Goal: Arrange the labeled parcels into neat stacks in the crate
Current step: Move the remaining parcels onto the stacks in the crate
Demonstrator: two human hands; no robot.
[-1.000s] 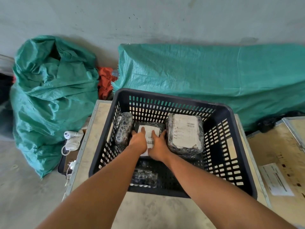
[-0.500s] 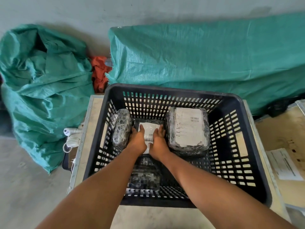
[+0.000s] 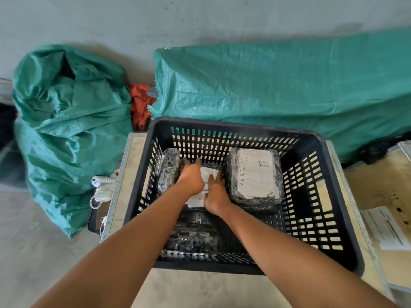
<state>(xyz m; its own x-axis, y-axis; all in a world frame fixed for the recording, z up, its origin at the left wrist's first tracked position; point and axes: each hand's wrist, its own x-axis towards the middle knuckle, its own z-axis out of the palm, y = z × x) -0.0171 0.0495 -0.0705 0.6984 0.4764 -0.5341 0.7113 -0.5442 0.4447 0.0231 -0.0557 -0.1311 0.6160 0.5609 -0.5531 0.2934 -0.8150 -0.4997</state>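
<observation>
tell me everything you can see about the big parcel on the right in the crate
The big parcel is a blocky bundle in dark, wrinkled plastic wrap with a large white printed label and barcode on top. It lies flat, label up, at the back wall of the black crate. The right hand rests against its left edge.

This looks like a parcel sorting or storage area. Beyond the fingers [image 3: 189, 162] a bare, scuffed wall [image 3: 200, 21] rises over a concrete floor [image 3: 33, 252]. Woven green sacks [image 3: 66, 130] slump against that wall, far left of the fingers, and a long green tarp-covered bundle [image 3: 278, 85] lies past them. Around the fingers sits a slotted black crate [image 3: 333, 196] holding wrapped, labeled parcels [image 3: 255, 174] on a worn counter [image 3: 200, 290]. A printed shipping sheet [image 3: 387, 227] lies far right of the fingers.
</observation>
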